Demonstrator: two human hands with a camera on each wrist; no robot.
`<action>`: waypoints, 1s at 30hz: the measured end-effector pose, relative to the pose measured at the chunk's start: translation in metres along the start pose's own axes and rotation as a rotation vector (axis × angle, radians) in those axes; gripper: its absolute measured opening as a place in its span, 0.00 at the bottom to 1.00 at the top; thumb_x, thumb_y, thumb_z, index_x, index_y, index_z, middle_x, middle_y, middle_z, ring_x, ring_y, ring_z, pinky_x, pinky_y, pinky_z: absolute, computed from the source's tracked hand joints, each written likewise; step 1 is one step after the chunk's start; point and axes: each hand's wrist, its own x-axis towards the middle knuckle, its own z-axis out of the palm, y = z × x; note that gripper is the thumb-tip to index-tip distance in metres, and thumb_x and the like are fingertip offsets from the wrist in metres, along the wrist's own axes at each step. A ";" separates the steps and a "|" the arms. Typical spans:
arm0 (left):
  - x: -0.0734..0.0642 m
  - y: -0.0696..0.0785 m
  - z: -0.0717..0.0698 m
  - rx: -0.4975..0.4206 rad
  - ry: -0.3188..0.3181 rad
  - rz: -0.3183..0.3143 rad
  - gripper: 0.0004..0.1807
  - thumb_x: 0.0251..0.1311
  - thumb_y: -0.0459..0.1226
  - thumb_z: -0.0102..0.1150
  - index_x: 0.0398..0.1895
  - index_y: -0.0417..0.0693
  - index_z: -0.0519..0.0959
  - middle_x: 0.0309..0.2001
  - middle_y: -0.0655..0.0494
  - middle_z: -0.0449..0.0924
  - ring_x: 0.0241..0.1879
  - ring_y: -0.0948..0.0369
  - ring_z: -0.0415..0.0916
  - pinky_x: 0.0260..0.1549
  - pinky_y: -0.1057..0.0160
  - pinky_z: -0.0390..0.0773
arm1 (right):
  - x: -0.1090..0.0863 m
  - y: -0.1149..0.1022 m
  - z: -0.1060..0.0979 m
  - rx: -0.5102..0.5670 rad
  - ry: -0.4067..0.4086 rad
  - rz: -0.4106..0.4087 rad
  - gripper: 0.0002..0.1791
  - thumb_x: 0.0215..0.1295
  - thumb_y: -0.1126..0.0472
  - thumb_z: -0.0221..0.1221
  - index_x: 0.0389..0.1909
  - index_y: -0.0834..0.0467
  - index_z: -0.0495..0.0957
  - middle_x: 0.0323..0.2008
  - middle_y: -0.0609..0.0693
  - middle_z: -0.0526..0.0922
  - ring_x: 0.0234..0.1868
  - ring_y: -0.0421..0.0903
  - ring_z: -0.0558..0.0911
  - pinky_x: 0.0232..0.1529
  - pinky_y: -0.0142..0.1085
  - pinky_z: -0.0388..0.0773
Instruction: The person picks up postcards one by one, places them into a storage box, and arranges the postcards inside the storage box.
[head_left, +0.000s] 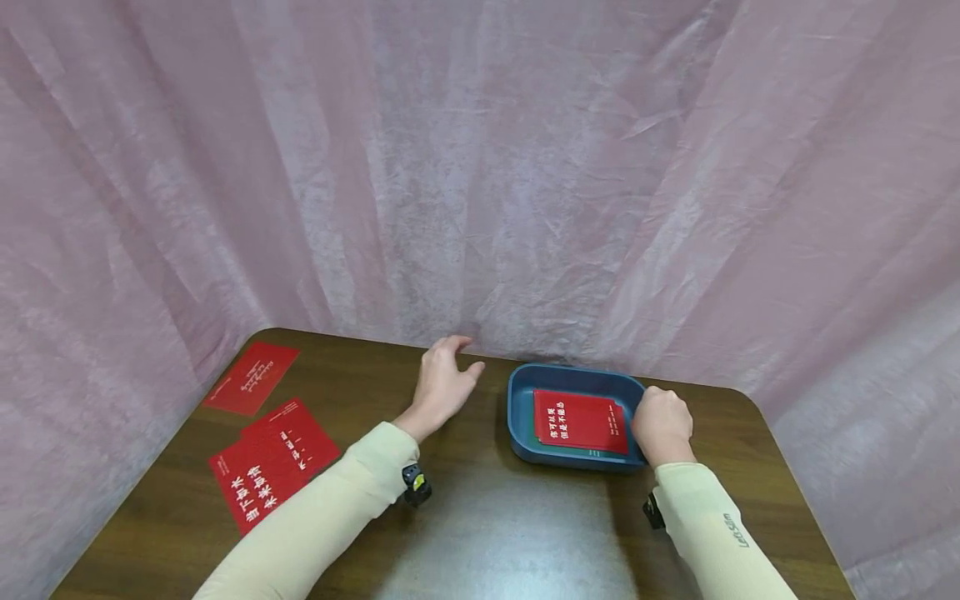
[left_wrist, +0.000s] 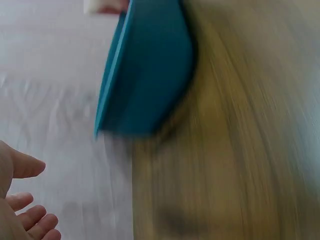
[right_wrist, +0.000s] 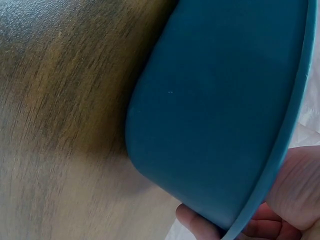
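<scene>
A blue plastic tub (head_left: 573,460) is at the right of the table, with red printed cards (head_left: 585,422) stacked inside. My right hand (head_left: 663,425) grips the tub's right end; the right wrist view shows its fingers curled at the rim of the tub (right_wrist: 215,110). Left of the tub, apart from it, my left hand (head_left: 442,385) hovers with relaxed fingers and thumb spread, holding nothing. The left wrist view, blurred, has that hand (left_wrist: 22,200) at its lower left and the tub (left_wrist: 152,65) above. Whether the tub touches the tabletop is hard to tell.
On the left of the brown wooden table (head_left: 480,533) lie a red card (head_left: 253,379) near the far corner and overlapping red cards (head_left: 281,450) closer in, partly covered by my left sleeve. A pink curtain (head_left: 480,183) hangs behind the table and at its sides.
</scene>
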 end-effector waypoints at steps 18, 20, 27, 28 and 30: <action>0.011 -0.164 -0.100 0.388 -0.078 -0.451 0.37 0.62 0.51 0.50 0.62 0.29 0.59 0.63 0.25 0.54 0.64 0.31 0.50 0.60 0.36 0.54 | -0.003 0.003 0.002 -0.002 -0.008 0.031 0.15 0.56 0.64 0.56 0.39 0.73 0.75 0.35 0.71 0.80 0.29 0.64 0.81 0.18 0.52 0.77; 0.011 -0.175 -0.111 0.426 -0.121 -0.525 0.43 0.62 0.53 0.46 0.66 0.25 0.51 0.66 0.21 0.44 0.67 0.29 0.40 0.64 0.36 0.45 | -0.004 0.001 0.003 0.000 -0.009 0.036 0.15 0.56 0.64 0.56 0.40 0.72 0.75 0.35 0.71 0.80 0.30 0.64 0.81 0.19 0.52 0.77; 0.000 -0.205 -0.142 0.495 -0.290 -0.766 0.55 0.63 0.63 0.26 0.65 0.20 0.26 0.66 0.21 0.17 0.65 0.26 0.18 0.64 0.33 0.30 | -0.003 -0.003 0.004 0.010 0.009 0.012 0.15 0.55 0.64 0.57 0.39 0.72 0.75 0.35 0.71 0.80 0.30 0.64 0.81 0.20 0.53 0.77; -0.002 -0.208 -0.145 0.476 -0.299 -0.788 0.55 0.63 0.64 0.24 0.64 0.20 0.24 0.65 0.21 0.15 0.65 0.26 0.16 0.64 0.33 0.29 | -0.003 -0.004 0.004 0.008 0.011 0.010 0.15 0.55 0.64 0.57 0.39 0.72 0.76 0.34 0.71 0.80 0.29 0.64 0.81 0.20 0.53 0.77; -0.005 -0.211 -0.148 0.430 -0.304 -0.815 0.57 0.62 0.65 0.22 0.63 0.19 0.22 0.64 0.22 0.12 0.64 0.27 0.14 0.63 0.33 0.27 | -0.003 -0.004 0.005 0.006 0.013 0.011 0.15 0.55 0.64 0.57 0.38 0.72 0.76 0.34 0.71 0.80 0.29 0.64 0.81 0.19 0.53 0.77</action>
